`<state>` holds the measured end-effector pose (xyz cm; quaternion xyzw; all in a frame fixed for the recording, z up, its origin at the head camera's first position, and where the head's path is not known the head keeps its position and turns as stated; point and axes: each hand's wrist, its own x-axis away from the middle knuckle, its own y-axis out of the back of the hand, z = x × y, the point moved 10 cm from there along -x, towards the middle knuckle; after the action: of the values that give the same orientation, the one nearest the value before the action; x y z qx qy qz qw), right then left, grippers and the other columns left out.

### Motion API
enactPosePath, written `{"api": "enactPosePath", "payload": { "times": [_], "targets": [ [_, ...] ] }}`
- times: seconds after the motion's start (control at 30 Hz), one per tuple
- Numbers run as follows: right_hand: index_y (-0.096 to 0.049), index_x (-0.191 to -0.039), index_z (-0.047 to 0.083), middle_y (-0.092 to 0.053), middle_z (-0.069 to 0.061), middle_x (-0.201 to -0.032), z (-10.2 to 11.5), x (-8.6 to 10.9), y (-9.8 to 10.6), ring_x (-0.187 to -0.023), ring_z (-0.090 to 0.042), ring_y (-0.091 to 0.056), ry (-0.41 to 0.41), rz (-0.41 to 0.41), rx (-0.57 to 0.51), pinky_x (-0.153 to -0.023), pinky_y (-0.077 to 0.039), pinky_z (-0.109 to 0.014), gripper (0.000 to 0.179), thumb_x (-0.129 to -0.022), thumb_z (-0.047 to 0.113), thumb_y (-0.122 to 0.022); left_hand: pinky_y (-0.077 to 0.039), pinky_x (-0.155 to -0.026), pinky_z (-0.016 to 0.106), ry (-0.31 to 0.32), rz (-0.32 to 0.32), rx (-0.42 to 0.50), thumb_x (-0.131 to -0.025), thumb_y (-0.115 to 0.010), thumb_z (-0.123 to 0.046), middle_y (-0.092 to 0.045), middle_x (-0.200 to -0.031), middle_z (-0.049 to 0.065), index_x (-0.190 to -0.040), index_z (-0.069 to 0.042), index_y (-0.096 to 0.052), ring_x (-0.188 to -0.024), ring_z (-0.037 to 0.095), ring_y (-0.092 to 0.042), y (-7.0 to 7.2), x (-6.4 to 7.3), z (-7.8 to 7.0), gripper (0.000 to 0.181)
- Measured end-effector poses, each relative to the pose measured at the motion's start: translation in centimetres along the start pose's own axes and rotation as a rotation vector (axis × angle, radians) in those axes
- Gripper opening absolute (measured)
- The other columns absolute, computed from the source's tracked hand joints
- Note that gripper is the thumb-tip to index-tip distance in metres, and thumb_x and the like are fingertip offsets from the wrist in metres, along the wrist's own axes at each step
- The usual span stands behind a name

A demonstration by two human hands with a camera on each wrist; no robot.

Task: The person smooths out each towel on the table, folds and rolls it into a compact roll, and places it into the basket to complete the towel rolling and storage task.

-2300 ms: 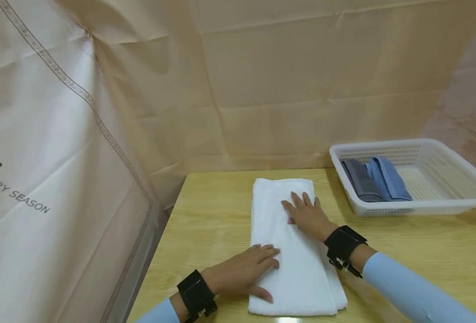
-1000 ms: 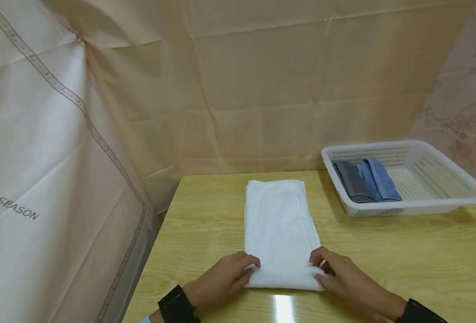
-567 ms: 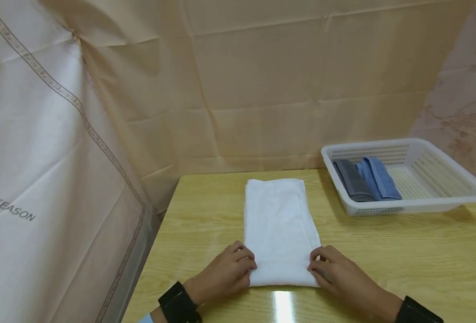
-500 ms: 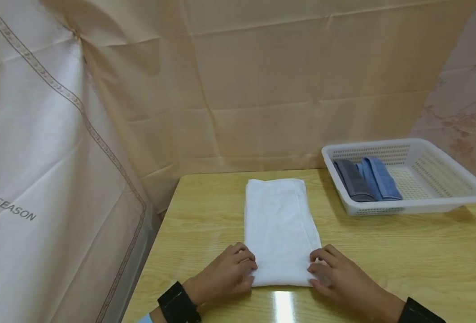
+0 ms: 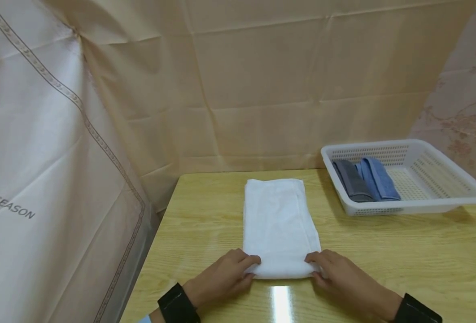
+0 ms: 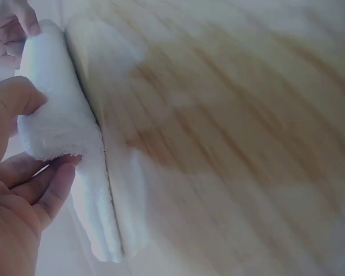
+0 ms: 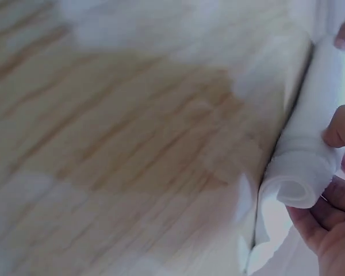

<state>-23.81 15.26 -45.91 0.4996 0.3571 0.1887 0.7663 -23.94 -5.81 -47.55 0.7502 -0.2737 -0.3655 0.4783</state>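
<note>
A white towel (image 5: 278, 224) lies folded lengthwise on the wooden table, its near end turned into a thick roll. My left hand (image 5: 223, 277) grips the left end of that roll, with thumb and fingers around it. At the right end, my right hand (image 5: 342, 279) holds the roll in curled fingers. The right wrist view shows the spiral end of the rolled towel (image 7: 302, 167) between the thumb and fingers of the right hand (image 7: 339, 224). In the left wrist view, the fingers of the left hand (image 6: 20, 195) pinch the frayed-looking edge of the towel (image 6: 57, 121).
At the back right of the table (image 5: 205, 215) stands a white perforated basket (image 5: 443, 204). Inside, on its left side, lie a dark grey folded cloth (image 5: 352, 181) and a blue one (image 5: 379, 179). Beige fabric (image 5: 262, 89) hangs behind the table.
Both hands went from lying flat on the towel to gripping its near end. That end has been rolled up away from me, so the flat part is shorter.
</note>
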Motion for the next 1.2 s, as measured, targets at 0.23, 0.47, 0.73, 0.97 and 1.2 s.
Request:
{"api": "enactPosePath", "payload": {
  "times": [0.23,0.47,0.73,0.97,1.2],
  "targets": [
    [-0.050,-0.123,0.015,-0.069,0.008,-0.092,-3.3,-0.6,-0.8,-0.075,0.001,-0.057,-0.188,0.075,-0.421,-0.066,-0.050,-0.024,0.028,-0.102,0.015,-0.067,-0.048,-0.070,0.018,0.218,0.044,0.284,-0.107,-0.058,-0.030,-0.064,-0.102,-0.013,-0.128,-0.021,-0.066,-0.077,-0.001,-0.053,-0.6,-0.5,2.8,0.024],
    [-0.044,-0.125,0.012,-0.056,0.014,-0.069,-4.5,-1.2,-1.1,-0.055,0.003,-0.039,-0.223,0.067,-0.541,-0.049,-0.038,-0.020,0.031,-0.103,0.016,-0.066,-0.050,-0.066,0.019,0.253,-0.083,0.409,-0.104,-0.064,-0.020,-0.057,-0.095,-0.010,-0.118,-0.022,-0.063,-0.076,0.003,-0.053,0.0,-0.9,4.0,0.014],
    [-0.067,-0.104,0.022,-0.065,0.009,-0.094,-5.0,-1.4,0.0,-0.071,-0.001,-0.051,-0.265,-0.088,-0.386,-0.058,-0.046,-0.023,0.021,-0.092,0.007,-0.077,-0.050,-0.067,0.020,0.276,-0.132,0.393,-0.102,-0.067,-0.017,-0.058,-0.103,-0.011,-0.112,-0.023,-0.072,-0.079,0.003,-0.053,0.4,-1.2,4.5,0.013],
    [-0.081,-0.092,0.017,-0.060,0.010,-0.094,-3.7,-1.7,1.2,-0.076,0.000,-0.051,-0.130,-0.166,-0.200,-0.060,-0.047,-0.021,0.018,-0.081,0.003,-0.085,-0.050,-0.077,0.018,0.158,-0.138,0.144,-0.097,-0.074,-0.019,-0.062,-0.107,-0.007,-0.110,-0.015,-0.081,-0.091,0.005,-0.055,0.9,-1.5,3.6,0.016],
    [-0.079,-0.100,0.008,-0.058,0.006,-0.108,-1.1,-1.5,0.8,-0.096,-0.008,-0.052,0.055,-0.105,0.010,-0.076,-0.053,-0.026,0.028,-0.080,0.023,-0.090,-0.045,-0.088,0.030,0.032,-0.100,-0.072,-0.091,-0.080,-0.037,-0.059,-0.118,-0.005,-0.121,-0.013,-0.076,-0.106,0.011,-0.050,0.7,-0.9,1.9,0.039]
  ]
}}
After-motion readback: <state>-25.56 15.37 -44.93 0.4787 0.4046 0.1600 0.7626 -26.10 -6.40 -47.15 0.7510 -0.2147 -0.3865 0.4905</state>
